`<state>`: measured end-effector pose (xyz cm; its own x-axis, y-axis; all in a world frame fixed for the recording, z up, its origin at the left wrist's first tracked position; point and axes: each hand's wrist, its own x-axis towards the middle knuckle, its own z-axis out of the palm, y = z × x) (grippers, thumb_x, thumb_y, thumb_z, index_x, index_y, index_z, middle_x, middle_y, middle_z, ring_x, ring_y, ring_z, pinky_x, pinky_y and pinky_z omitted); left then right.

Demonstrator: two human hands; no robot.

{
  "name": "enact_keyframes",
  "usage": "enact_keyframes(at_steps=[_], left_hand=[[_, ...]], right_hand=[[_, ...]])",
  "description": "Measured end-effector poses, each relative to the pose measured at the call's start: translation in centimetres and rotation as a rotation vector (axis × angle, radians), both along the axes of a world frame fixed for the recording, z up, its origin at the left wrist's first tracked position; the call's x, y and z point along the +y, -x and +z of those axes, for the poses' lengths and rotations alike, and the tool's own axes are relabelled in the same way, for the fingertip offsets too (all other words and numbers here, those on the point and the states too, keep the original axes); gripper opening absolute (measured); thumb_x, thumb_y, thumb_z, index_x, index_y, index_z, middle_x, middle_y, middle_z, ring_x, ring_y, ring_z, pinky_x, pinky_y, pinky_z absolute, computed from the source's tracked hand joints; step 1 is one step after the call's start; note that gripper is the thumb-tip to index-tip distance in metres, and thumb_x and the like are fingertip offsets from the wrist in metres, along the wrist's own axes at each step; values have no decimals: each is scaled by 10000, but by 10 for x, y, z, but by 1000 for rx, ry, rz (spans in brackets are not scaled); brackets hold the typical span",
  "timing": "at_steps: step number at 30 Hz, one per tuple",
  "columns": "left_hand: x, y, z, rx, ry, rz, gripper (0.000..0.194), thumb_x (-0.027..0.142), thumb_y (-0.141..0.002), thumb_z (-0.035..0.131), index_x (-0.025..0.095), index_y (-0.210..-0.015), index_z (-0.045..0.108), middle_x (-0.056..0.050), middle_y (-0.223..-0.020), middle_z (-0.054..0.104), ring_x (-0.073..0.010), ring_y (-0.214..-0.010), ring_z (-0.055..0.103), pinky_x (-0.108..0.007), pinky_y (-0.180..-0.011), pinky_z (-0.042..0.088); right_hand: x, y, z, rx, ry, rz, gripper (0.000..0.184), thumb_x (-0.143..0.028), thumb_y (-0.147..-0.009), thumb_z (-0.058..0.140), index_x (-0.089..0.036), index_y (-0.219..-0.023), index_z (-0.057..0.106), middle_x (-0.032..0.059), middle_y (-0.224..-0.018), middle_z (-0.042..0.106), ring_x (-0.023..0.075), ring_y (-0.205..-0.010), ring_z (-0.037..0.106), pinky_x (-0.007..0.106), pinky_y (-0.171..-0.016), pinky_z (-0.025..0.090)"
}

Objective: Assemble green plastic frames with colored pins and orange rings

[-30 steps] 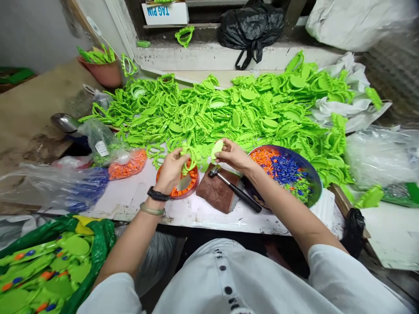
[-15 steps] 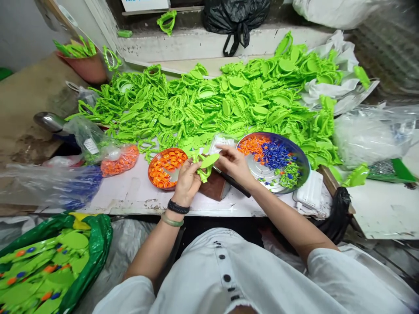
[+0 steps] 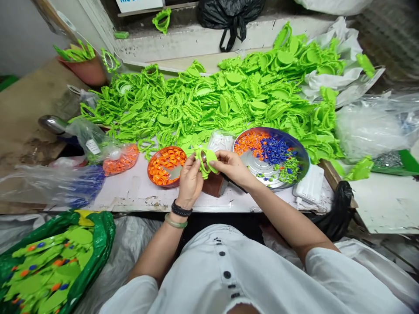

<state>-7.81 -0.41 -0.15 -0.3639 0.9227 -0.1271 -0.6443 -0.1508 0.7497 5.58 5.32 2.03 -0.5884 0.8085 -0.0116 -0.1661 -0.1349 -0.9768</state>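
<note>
L hand (image 3: 189, 181) & R hand (image 3: 232, 167) both gripping lime-green plastic pc (image 3: 204, 162); orange-bits dish (image 3: 149, 171) at 9 o'clock, metal tray (image 3: 304, 159) at 3, green pile (image 3: 183, 100) at 12.

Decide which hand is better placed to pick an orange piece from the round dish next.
Probably the left hand: it sits beside the dish, while the right hand lies beyond the green plastic piece both hold.
</note>
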Motion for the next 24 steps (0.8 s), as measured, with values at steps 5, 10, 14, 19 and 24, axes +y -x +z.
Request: enact_keyframes(at_steps=[5, 10, 14, 19, 24], left_hand=[[0, -7, -8, 91, -4, 76, 368, 306, -700, 848, 239, -1031, 702, -38, -1123, 718, -191, -1103, 654, -321, -1003, 474], [0, -9, -12, 147, -14, 105, 388, 337, -692, 857, 248, -1043, 716, -45, -1159, 714, -207, -1143, 641, -329, -1026, 470], [-1, -8, -18, 206, -44, 144, 392, 381, -706, 846, 271, -1063, 728, -32, -1152, 716, -191, -1110, 650, -307, -1004, 484], [-6, -1, -33, 459, -48, 182, 352, 398, -793, 771, 288, -1125, 731, -36, -1235, 692, -202, -1190, 617, -327, -1075, 444], [-12, -1, -37, 654, 2, 286, 345, 358, -836, 730, 268, -1168, 719, -60, -1269, 680, -232, -1273, 575, -344, -1141, 380]], right_hand=[[-3, 7, -2, 2, 16, 30, 354, -413, -645, 829, -173, -799, 620, -30, -728, 604, 93, -608, 521, 226, -584, 447], [-1, 8, -3, -14, 19, 31, 352, -428, -661, 816, -172, -811, 627, -28, -720, 591, 98, -605, 515, 218, -539, 435], [0, 7, -2, -26, 44, 45, 347, -426, -662, 811, -169, -783, 612, -20, -720, 604, 102, -606, 537, 220, -535, 455], [-2, 10, -6, -67, 94, 9, 368, -444, -637, 806, -171, -774, 602, -16, -685, 600, 112, -567, 543, 236, -503, 467], [-11, 17, -8, -289, -127, -155, 222, -393, -777, 675, -199, -766, 569, -18, -630, 563, 139, -565, 530, 263, -527, 461]])
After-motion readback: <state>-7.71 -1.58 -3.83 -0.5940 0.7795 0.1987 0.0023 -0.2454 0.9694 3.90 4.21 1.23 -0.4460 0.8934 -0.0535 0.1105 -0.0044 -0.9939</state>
